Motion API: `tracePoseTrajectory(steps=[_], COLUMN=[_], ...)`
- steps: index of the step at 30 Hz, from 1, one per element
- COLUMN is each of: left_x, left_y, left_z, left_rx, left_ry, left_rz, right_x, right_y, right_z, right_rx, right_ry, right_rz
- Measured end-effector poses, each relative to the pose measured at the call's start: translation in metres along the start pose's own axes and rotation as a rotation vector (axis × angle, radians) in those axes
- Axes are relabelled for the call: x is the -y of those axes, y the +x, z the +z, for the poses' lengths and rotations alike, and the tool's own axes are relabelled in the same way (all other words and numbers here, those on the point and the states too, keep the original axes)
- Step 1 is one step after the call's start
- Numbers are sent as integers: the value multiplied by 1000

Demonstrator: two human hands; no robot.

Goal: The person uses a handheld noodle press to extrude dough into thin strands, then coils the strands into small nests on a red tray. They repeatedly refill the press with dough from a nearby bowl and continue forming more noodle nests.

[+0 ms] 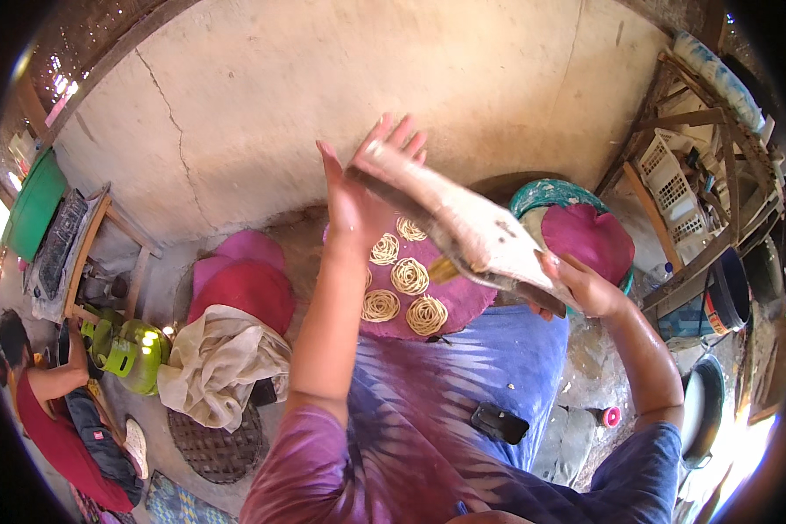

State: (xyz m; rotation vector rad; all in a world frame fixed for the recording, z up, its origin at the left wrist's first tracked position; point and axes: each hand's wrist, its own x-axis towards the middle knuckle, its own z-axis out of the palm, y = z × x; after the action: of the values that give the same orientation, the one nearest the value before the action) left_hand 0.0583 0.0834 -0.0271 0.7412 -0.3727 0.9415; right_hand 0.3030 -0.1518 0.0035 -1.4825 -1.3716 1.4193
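Observation:
A long wooden board (472, 218), pale on its face and darker along its edge, is held up at a slant in front of me. My right hand (589, 288) grips its lower right end. Beside its upper left end is my left hand (362, 188), open with the fingers spread; whether the palm touches the board cannot be made out. A short yellowish-brown piece (445, 269) shows under the board, its kind unclear. Below lies a round purple mat (463, 307) bearing several coils of pale dough strands (410, 276), partly covered by the board and my left arm.
A dark phone (499, 424) lies on my tie-dyed lap. Leftward are red and purple round mats (244, 293), a beige cloth (223, 367), a green gas cylinder (135, 356) and a seated person (61, 428). A teal basin (555, 194) and a wooden rack (690, 131) stand right.

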Motion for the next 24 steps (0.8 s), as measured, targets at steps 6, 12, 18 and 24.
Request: tracePoseTrajectory(steps=[6,12,18,24], left_x=[60,102,82,94], left_y=[8,-14,-15,6], left_z=[-38,-107,-87,-70], left_rx=[-236,-94,-219,-252], left_ry=[-324,-578,-503,-588], left_rz=[70,119,169,119], right_x=[0,-4,14,25], right_y=[13,40,21,15], right_z=[-15,-10,1,-8], right_rx=[90,-84,-47,-232], right_ry=[-39,-392,-286,-472], right_rz=[364,474,452,383])
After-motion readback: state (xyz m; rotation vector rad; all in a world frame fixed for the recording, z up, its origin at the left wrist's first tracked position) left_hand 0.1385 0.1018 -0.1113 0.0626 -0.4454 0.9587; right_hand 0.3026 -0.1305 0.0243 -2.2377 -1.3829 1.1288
